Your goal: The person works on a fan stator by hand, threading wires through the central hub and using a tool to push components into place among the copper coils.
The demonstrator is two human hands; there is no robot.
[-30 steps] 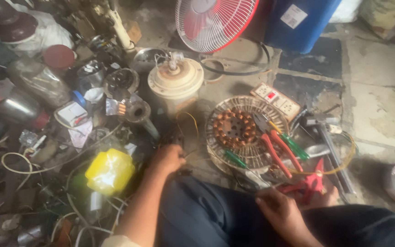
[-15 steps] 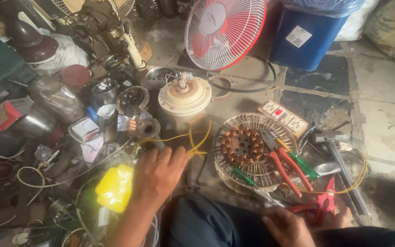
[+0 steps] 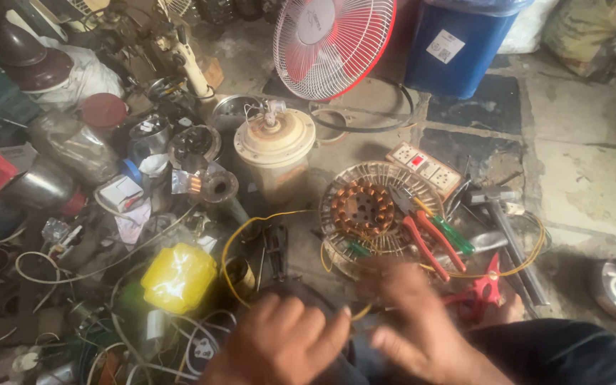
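My left hand is low in the middle with its fingers curled. A thin yellow wire loops up from it toward the cream motor housing and comes out at its fingertips. My right hand is just to the right, blurred by motion, close to the same wire. What it holds is unclear. Both hands sit over my dark trouser leg. Just beyond them lies a round wire fan guard carrying a copper-wound stator.
Red-handled pliers, a green screwdriver, a hammer and a power strip lie at the right. A red fan and a blue barrel stand behind. A yellow bag and dense scrap parts fill the left.
My left hand has drawn back toward my lap with the yellow wire. My right hand has come in from the right to meet it. The view has shifted slightly.
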